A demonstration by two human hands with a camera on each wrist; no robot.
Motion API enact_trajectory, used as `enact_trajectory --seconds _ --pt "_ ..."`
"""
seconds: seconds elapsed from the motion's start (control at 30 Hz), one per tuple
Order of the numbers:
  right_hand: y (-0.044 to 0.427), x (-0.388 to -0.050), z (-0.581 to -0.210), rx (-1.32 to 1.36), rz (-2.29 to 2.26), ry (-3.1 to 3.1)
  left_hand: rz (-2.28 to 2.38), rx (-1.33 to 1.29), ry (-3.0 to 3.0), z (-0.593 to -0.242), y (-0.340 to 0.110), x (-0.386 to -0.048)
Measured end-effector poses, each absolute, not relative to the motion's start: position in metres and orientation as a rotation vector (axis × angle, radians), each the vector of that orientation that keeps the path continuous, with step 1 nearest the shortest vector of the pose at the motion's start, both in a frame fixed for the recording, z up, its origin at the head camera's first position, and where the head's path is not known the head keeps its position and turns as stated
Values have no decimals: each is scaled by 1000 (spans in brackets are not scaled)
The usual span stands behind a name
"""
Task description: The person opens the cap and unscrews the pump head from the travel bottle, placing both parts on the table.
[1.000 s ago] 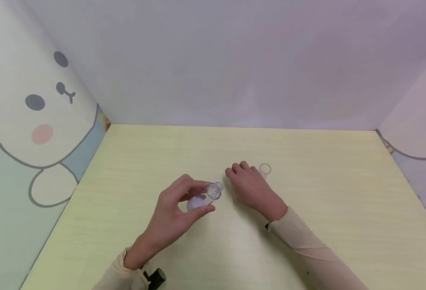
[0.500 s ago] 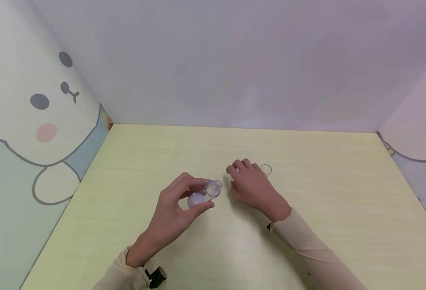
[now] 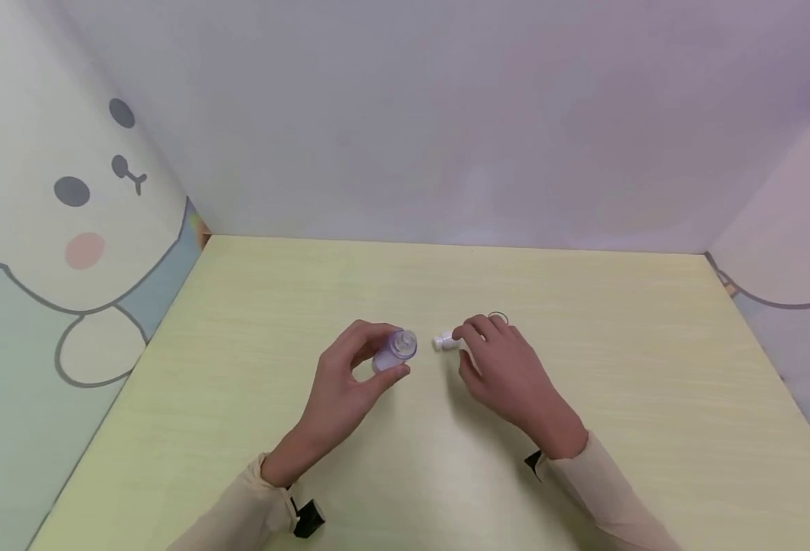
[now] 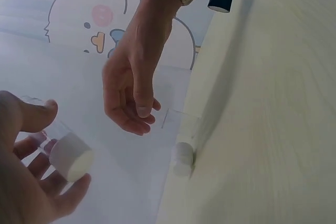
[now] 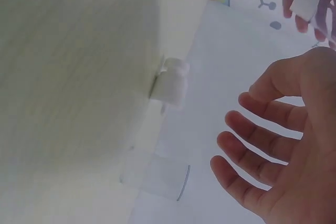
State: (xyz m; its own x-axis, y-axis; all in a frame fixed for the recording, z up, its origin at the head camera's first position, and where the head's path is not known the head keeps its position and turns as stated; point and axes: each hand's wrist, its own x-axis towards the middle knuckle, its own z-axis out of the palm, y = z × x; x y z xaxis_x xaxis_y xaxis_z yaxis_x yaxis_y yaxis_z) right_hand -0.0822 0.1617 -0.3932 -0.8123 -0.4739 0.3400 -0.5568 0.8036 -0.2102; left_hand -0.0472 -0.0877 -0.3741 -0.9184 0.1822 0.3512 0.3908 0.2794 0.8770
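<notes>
My left hand [image 3: 350, 375] grips a small clear bottle [image 3: 394, 352] between thumb and fingers, above the table. It is tilted, and its white base [image 4: 73, 158] shows in the left wrist view. My right hand [image 3: 508, 367] hovers just right of a small white stepped piece [image 3: 444, 341], which lies on its side on the table. Seen from the right wrist, that hand's fingers [image 5: 257, 145] are loosely bent and hold nothing. Behind the right hand stands a clear cylinder [image 5: 156, 172], upright; in the head view only part of its dark-edged rim [image 3: 499, 315] shows.
A pale wood-grain table [image 3: 295, 283] lies under both hands. A plain wall [image 3: 446, 138] rises along its far edge. Side panels with cartoon animals [image 3: 81, 229] flank it. Each wrist carries a dark camera mount [image 3: 310, 519].
My right hand has drawn back toward me and to the right, and the white piece now shows beyond its fingers. The left hand has moved slightly up and turned the bottle.
</notes>
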Motion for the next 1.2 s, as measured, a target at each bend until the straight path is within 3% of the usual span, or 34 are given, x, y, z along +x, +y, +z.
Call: enact_trajectory --seconds 0.6,1.03,1.2 --pt "179 -27 -400 744 386 -2757 -1905 -332 -2566 -416 -76 -101" --pt "179 -14 -402 743 436 -2814 -1892 -281 -2649 -434 -78 -112" --pt "179 -14 -405 761 442 -2815 -1659 -310 -2761 -429 -84 -109"
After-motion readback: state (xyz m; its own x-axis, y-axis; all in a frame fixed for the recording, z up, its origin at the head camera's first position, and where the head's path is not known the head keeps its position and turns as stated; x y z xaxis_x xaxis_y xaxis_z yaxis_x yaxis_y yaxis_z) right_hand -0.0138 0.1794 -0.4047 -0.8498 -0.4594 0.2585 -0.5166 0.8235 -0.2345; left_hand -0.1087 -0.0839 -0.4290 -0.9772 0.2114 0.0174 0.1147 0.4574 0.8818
